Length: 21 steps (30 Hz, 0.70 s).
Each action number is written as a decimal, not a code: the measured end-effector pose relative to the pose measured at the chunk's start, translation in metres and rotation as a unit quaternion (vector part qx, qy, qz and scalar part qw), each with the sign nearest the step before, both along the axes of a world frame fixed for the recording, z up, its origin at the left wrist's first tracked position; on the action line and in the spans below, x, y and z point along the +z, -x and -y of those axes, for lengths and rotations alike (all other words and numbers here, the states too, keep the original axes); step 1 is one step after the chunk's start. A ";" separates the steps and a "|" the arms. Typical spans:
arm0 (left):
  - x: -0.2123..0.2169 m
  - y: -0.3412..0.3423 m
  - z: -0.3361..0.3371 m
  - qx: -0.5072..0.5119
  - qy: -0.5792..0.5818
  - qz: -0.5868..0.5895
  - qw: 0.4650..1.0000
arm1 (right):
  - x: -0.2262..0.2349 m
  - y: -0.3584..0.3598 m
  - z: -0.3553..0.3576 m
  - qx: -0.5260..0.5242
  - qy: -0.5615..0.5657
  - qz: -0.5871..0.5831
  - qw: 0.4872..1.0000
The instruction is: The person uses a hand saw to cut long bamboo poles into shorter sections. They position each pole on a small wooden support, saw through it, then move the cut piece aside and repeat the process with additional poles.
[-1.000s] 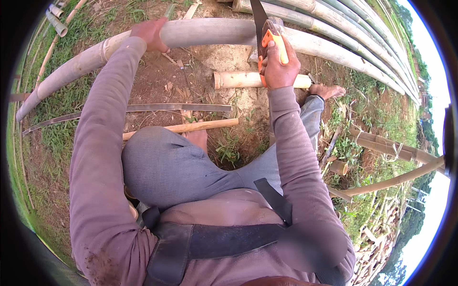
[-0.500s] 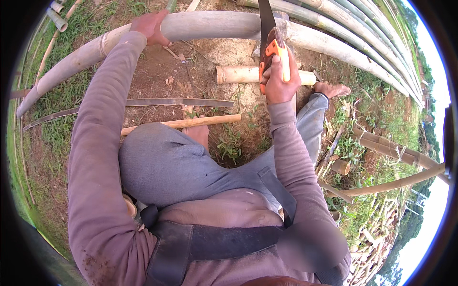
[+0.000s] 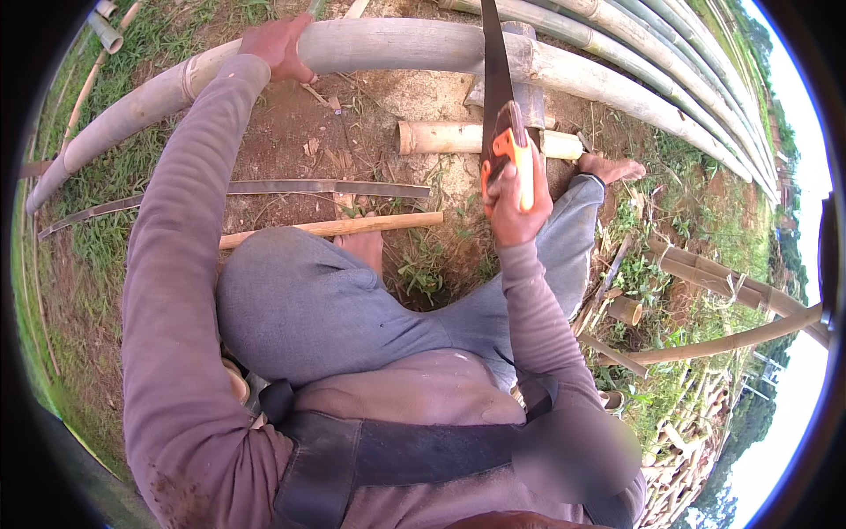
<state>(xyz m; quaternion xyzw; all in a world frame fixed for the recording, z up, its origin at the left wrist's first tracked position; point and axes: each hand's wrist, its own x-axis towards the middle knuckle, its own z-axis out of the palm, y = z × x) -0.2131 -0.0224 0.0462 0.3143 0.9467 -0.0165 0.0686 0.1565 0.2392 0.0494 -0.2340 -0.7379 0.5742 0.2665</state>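
A thick, pale bamboo pole runs crosswise in front of me. My left hand is closed around it, left of the middle. My right hand grips the orange and white handle of a hand saw. The dark saw blade lies across the pole beside a joint, pointing away from me. Whether its teeth are inside a cut cannot be made out. Beneath the saw handle lies a short cut bamboo piece, partly hidden by the blade.
Several long bamboo poles lie side by side at the far right. A dark flat strip and a thin wooden stick rest by my bent leg. On the right are tied bamboo poles and a heap of cut pieces.
My right hand has drawn the saw back toward me, so more blade shows on the near side of the pole. My left hand stays on the pole.
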 end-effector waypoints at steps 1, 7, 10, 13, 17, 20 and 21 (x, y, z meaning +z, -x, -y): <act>-0.001 0.001 -0.005 -0.005 -0.006 -0.003 1.000 | 0.023 0.048 -0.006 -0.001 0.018 -0.035 0.999; 0.008 0.008 0.012 0.010 -0.006 -0.026 1.000 | 0.020 -0.006 0.011 0.010 -0.056 0.002 0.998; -0.015 0.002 0.021 0.002 -0.023 -0.022 0.999 | 0.015 -0.121 0.046 0.041 0.021 0.027 0.999; -0.007 -0.004 0.012 0.001 -0.017 -0.022 1.000 | 0.011 -0.141 0.049 0.054 0.011 0.001 0.998; -0.012 0.001 -0.008 -0.009 -0.006 -0.003 1.000 | 0.006 0.018 0.003 -0.006 -0.028 -0.033 0.999; 0.000 0.006 0.011 0.004 0.009 0.003 1.000 | 0.017 0.047 0.002 0.005 0.006 -0.030 1.000; 0.000 0.007 0.013 0.004 0.012 0.004 1.000 | 0.019 0.034 0.003 0.010 0.031 -0.008 0.999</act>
